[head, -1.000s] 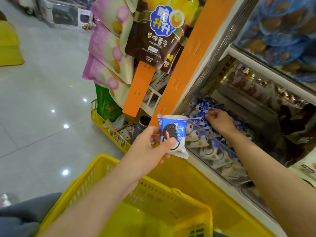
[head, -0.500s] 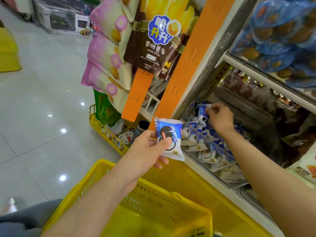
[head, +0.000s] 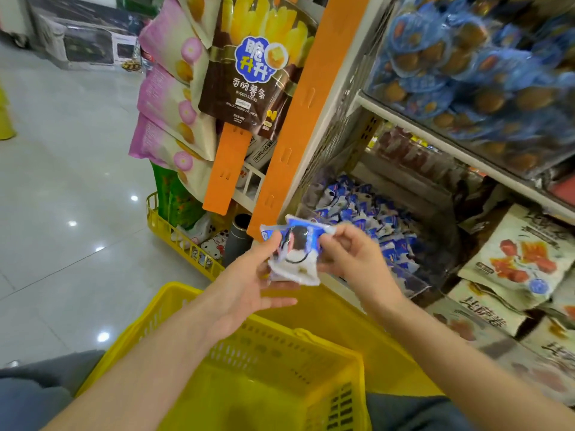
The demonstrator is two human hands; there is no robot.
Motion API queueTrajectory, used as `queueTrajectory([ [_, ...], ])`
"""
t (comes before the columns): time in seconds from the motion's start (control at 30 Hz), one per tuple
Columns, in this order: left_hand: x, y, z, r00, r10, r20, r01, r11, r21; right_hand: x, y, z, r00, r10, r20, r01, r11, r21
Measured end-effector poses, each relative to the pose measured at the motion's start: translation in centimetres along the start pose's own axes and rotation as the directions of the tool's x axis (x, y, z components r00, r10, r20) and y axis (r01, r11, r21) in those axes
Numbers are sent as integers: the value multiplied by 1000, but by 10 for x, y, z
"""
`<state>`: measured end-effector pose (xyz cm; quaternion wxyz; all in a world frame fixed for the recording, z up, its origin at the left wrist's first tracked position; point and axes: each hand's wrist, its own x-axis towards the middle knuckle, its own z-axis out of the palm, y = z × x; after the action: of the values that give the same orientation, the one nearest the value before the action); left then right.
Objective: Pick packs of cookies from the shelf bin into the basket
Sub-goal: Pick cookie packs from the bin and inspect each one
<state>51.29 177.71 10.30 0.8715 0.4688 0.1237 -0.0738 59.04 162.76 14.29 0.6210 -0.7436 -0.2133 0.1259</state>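
A blue-and-white cookie pack (head: 294,255) with a dark cookie printed on it is held above the yellow basket (head: 249,326). My left hand (head: 245,289) grips it from the left, thumb on its face and fingers underneath. My right hand (head: 353,259) pinches the blue top right edge of the packaging; blur hides whether that is a second pack lying on the first. Behind my hands, the clear-fronted shelf bin (head: 413,276) holds several more blue-and-white cookie packs (head: 364,213). The basket stands open at the bottom centre, its inside blurred.
Orange hanging strips (head: 306,101) carry a brown potato-stick bag (head: 249,79) and pink snack bags (head: 168,98) at the upper left. A yellow wire rack (head: 174,236) sits on the floor. Blue-wrapped cakes (head: 466,63) fill the upper shelf; cream snack bags (head: 522,259) lie at right.
My right hand left the bin and came back to the pack in my left hand, now pinching packaging at its top. My left hand stayed above the basket.
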Motion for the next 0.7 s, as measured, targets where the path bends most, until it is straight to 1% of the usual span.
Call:
queueTrajectory([
  [0.07,-5,0,3,998,18,58,-20,999,48,-6,4,4,998,-2,58,4,999,-33],
  [0.17,-7,-1,3,999,24,34,-26,997,67,-8,1,3,992,-18,127,46,975,-219],
  [0.23,-8,1,3,1000,15,16,-16,996,90,-8,-1,1,993,4,115,26,965,-262],
  [0.3,-10,4,3,999,31,22,-34,986,161,-5,-2,-2,997,55,59,-40,972,-232],
  [0.37,-10,7,4,999,36,31,-42,971,234,1,-5,-4,983,172,66,-156,969,-193],
  [0.4,-10,8,4,999,35,34,-43,964,263,5,-5,-7,962,249,110,-230,960,-159],
  [0.47,-9,9,5,999,37,40,-48,951,305,11,-7,-12,893,387,229,-371,922,-111],
  [0.53,-8,9,6,997,34,64,-53,949,310,15,-8,-19,831,446,332,-427,895,-131],
  [0.57,-8,10,6,996,26,83,-49,952,303,17,-8,-23,824,443,354,-417,896,-151],
  [0.6,-7,10,6,995,19,101,-48,955,292,19,-8,-26,835,428,347,-395,904,-164],
  [0.63,-7,11,6,993,21,113,-52,959,277,22,-10,-29,860,405,311,-369,914,-170],
  [0.67,-6,12,5,993,28,113,-58,963,263,27,-11,-33,894,374,247,-340,925,-168],
  [0.7,-5,12,3,995,39,97,-62,965,253,35,-13,-38,930,335,152,-310,936,-168],
])
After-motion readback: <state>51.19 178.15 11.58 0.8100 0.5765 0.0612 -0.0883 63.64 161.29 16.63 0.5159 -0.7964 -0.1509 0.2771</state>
